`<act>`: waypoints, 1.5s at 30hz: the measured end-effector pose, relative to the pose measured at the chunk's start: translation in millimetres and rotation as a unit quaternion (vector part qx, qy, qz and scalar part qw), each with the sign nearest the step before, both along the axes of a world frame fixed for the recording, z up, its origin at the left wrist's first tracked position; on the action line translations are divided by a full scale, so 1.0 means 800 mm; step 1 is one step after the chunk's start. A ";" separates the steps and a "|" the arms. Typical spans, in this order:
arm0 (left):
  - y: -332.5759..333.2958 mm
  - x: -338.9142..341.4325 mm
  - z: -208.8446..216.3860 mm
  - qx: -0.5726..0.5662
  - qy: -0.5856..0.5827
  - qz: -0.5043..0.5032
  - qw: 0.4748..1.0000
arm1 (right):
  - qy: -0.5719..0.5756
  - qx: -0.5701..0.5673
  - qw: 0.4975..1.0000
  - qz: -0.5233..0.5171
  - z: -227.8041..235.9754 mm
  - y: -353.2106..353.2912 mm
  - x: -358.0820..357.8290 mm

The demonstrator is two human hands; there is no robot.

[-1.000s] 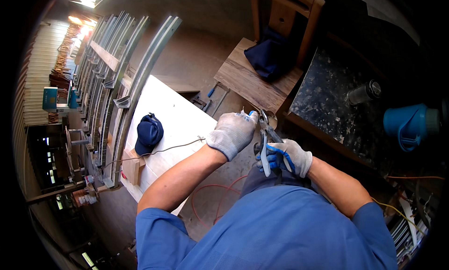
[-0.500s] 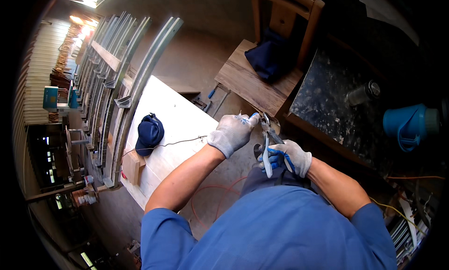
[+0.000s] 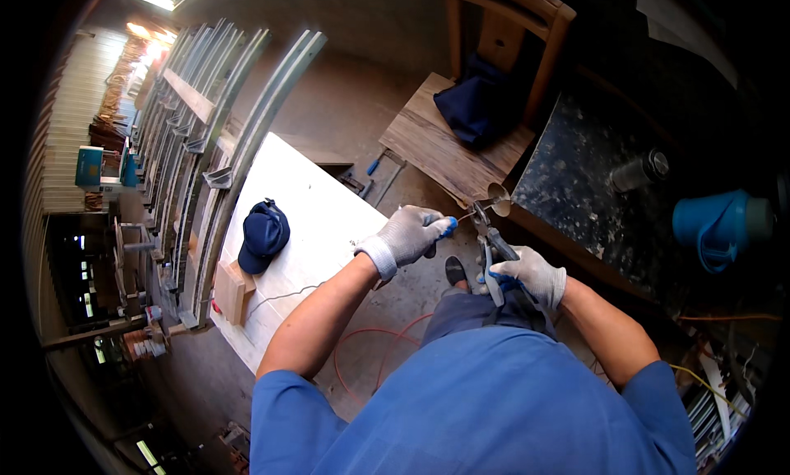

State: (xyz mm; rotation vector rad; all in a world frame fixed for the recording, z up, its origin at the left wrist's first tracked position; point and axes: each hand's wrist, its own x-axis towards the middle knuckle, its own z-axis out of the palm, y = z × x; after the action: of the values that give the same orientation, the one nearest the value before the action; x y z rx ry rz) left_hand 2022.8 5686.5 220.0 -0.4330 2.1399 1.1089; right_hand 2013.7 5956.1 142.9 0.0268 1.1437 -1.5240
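The right hand (image 3: pixel 533 275) is wrapped round pliers (image 3: pixel 499 243) set against a wire (image 3: pixel 466 216), apparently not yet severed, that the left hand (image 3: pixel 409 234) pinches.

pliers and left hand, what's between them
In the head view, a short thin strand, probably wire, spans the gap between the left hand and the pliers.
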 end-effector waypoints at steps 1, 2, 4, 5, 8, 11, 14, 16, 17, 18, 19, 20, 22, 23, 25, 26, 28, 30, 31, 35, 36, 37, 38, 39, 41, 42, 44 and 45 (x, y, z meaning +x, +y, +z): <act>0.003 0.003 -0.002 0.005 0.001 0.011 1.000 | 0.013 -0.002 1.000 0.004 0.000 0.000 0.003; 0.001 0.003 -0.004 0.000 -0.011 0.010 1.000 | 0.013 -0.002 1.000 0.006 0.000 -0.001 0.006; -0.002 0.006 -0.007 -0.009 -0.036 0.009 0.999 | 0.011 0.000 1.000 0.011 0.006 -0.004 0.012; -0.006 0.008 -0.004 -0.010 -0.051 0.009 0.999 | 0.005 0.000 1.000 0.010 0.009 -0.006 0.014; -0.018 0.011 0.016 -0.016 -0.080 0.004 0.997 | 0.010 0.006 1.000 0.010 0.013 -0.009 0.014; -0.036 0.028 0.004 -0.006 -0.066 0.013 0.998 | 0.011 0.029 0.999 0.037 0.017 -0.021 0.015; -0.045 0.037 0.008 0.015 -0.085 0.036 0.996 | 0.049 0.036 0.996 0.064 0.023 -0.030 0.013; -0.049 0.042 0.011 0.046 -0.103 0.047 0.993 | 0.046 0.035 0.997 0.060 0.018 -0.033 0.016; -0.051 0.045 0.012 0.062 -0.111 0.053 0.990 | 0.044 0.035 0.997 0.058 0.016 -0.034 0.017; -0.058 0.054 0.007 0.084 -0.101 0.061 0.989 | 0.044 0.035 0.996 0.067 0.017 -0.035 0.014; -0.067 0.064 -0.003 0.106 -0.091 0.067 0.988 | 0.043 0.035 0.996 0.074 0.020 -0.034 0.010; -0.076 0.073 -0.008 0.128 -0.081 0.072 0.986 | 0.042 0.035 0.995 0.082 0.021 -0.034 0.007; -0.080 0.077 -0.009 0.143 -0.070 0.076 0.984 | 0.086 0.039 0.990 0.104 0.004 -0.031 0.005; -0.079 0.080 -0.011 0.146 -0.057 0.080 0.984 | 0.108 0.040 0.987 0.115 -0.002 -0.028 0.004; -0.076 0.084 -0.009 0.154 -0.049 0.095 0.982 | 0.092 0.035 0.984 0.150 0.007 -0.023 -0.006; -0.072 0.085 -0.004 0.157 -0.053 0.103 0.981 | 0.084 0.032 0.982 0.167 0.014 -0.020 -0.011; -0.061 0.084 0.005 0.168 -0.056 0.115 0.978 | 0.119 0.036 0.981 0.146 0.037 -0.011 -0.016; -0.049 0.086 0.013 0.180 -0.053 0.122 0.975 | 0.148 0.046 0.975 0.161 0.041 -0.001 -0.022; -0.043 0.087 0.015 0.179 -0.050 0.122 0.975 | 0.160 0.055 0.968 0.186 0.038 0.010 -0.026; -0.029 0.100 -0.011 -0.014 0.199 0.077 0.977 | 0.203 0.051 0.957 0.201 0.043 0.031 -0.024; -0.024 0.095 0.005 0.015 0.169 0.103 0.980 | 0.200 0.048 0.958 0.201 0.039 0.043 -0.027; -0.017 0.091 0.023 0.044 0.138 0.129 0.981 | 0.133 0.059 0.965 0.218 0.035 0.054 -0.032; -0.012 0.088 0.034 0.073 0.106 0.155 0.979 | 0.089 0.048 0.981 0.167 0.033 0.061 -0.030; -0.008 0.088 0.041 0.107 0.050 0.182 0.976 | 0.046 0.035 0.992 0.115 0.034 0.065 -0.024; -0.002 0.090 0.047 0.171 0.027 0.210 0.962 | -0.043 0.002 0.999 0.023 0.034 0.064 -0.018; 0.003 0.091 0.048 0.203 0.013 0.221 0.954 | -0.074 -0.026 0.996 -0.037 0.031 0.058 -0.013; 0.013 0.090 0.044 0.267 0.000 0.246 0.932 | -0.133 -0.079 0.976 -0.155 0.023 0.040 -0.005; 0.018 0.090 0.042 0.301 -0.010 0.253 0.919 | -0.122 -0.116 0.963 -0.212 0.020 0.027 -0.004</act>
State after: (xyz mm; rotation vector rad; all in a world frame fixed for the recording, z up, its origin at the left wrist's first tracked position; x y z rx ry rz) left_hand 2094.9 5700.6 253.4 -0.7113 1.5756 1.9565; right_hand 2010.2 5977.7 159.2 0.3092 0.7862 -1.9650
